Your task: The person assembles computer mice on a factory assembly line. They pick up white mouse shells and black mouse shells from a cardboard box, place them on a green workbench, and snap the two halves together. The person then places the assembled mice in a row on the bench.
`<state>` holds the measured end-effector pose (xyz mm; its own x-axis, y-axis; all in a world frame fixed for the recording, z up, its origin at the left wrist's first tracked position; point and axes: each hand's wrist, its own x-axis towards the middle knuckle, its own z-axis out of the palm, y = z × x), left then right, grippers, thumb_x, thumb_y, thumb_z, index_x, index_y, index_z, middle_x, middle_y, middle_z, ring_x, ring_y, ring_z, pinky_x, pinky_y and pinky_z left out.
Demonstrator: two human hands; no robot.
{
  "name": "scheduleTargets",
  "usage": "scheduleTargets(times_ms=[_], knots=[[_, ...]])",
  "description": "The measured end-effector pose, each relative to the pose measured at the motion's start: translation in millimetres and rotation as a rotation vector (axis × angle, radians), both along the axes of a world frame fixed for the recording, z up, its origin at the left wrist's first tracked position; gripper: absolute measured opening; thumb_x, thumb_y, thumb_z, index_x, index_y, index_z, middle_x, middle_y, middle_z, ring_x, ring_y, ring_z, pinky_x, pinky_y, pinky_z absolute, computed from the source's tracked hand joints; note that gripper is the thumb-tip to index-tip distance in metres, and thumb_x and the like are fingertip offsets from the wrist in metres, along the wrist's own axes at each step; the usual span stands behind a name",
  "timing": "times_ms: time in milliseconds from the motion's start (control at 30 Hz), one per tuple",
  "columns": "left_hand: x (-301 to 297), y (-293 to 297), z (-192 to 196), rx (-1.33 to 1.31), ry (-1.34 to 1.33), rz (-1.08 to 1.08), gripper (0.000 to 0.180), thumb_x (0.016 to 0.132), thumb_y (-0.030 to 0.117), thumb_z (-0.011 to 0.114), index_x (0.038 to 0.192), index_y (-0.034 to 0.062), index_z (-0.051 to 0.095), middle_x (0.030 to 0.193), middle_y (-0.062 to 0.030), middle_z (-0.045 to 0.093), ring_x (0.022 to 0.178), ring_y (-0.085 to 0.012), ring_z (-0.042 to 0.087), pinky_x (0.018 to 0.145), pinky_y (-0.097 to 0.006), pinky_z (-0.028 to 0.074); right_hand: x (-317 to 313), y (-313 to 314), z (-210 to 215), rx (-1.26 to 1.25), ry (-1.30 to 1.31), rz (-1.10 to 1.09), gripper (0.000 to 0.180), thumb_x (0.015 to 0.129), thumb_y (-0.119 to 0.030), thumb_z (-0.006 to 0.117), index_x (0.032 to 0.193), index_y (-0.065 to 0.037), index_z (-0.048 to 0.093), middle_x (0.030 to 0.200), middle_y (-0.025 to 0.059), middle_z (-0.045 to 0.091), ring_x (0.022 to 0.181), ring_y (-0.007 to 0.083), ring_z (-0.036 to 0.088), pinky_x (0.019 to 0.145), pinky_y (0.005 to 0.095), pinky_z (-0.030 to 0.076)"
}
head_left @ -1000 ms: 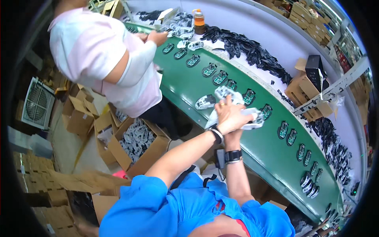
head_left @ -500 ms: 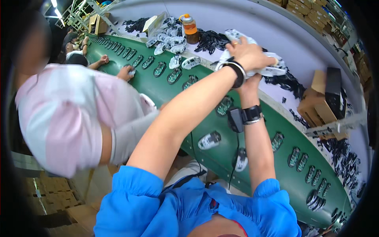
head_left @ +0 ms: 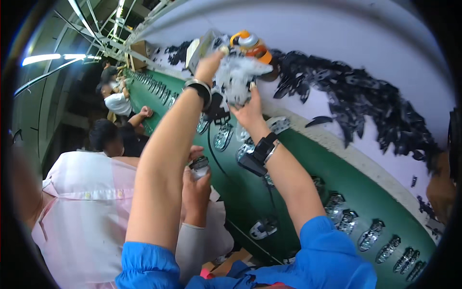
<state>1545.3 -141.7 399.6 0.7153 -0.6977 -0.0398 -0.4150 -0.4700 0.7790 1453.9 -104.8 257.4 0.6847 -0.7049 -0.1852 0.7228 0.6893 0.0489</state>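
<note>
Both my hands are around a bunch of white plastic shells (head_left: 237, 79), blurred by motion, above the far edge of the green conveyor belt. My left hand (head_left: 210, 66) presses against the bunch's left side, its fingers curled and partly smeared. From below and the right, my right hand (head_left: 247, 111) grips the shells, thumb upright along them. A brown bottle with an orange cap (head_left: 247, 40) stands just behind the bunch. Under my hands, dark assemblies with clear and green parts (head_left: 223, 137) lie on the belt. A white shell (head_left: 278, 124) lies by the belt's far edge, beside my right wrist.
Black plastic pieces (head_left: 337, 86) are heaped along the pale ledge. A co-worker in a pale checked shirt (head_left: 91, 192) sits close on my left, holding a small dark-and-white part (head_left: 199, 167). The green belt (head_left: 308, 166) carries rows of assemblies. Cables hang from my wrists.
My hands have moved left along the ledge with the white shells, from beside the black pieces to in front of the bottle. My view has turned left too.
</note>
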Motion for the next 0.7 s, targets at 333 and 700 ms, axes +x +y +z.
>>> scheduleTargets(times_ms=[333, 700], knots=[[-7.3, -4.7, 8.5, -0.354, 0.031, 0.319, 0.041, 0.072, 0.024, 0.067, 0.101, -0.0043, 0.064, 0.095, -0.0207, 0.066, 0.084, -0.026, 0.064, 0.078, -0.034, 0.05, -57.7, 42.1, 25.0, -0.282, 0.15, 0.207, 0.045, 0.091, -0.027, 0.058, 0.127, -0.002, 0.048, 0.128, 0.0166, 0.047, 0.113, 0.026, 0.049, 0.092, 0.0439, 0.047], [-143.8, 4.3, -32.9, -0.599, 0.599, 0.061, 0.014, 0.09, 0.021, 0.056, 0.092, 0.0072, 0.058, 0.079, -0.0043, 0.055, 0.063, -0.0134, 0.054, 0.054, -0.024, 0.043, -423.7, 135.8, 149.3, -0.666, 0.186, -0.397, 0.029, 0.096, -0.032, 0.048, 0.107, -0.006, 0.057, 0.094, 0.006, 0.059, 0.084, 0.0157, 0.054, 0.071, 0.033, 0.05]])
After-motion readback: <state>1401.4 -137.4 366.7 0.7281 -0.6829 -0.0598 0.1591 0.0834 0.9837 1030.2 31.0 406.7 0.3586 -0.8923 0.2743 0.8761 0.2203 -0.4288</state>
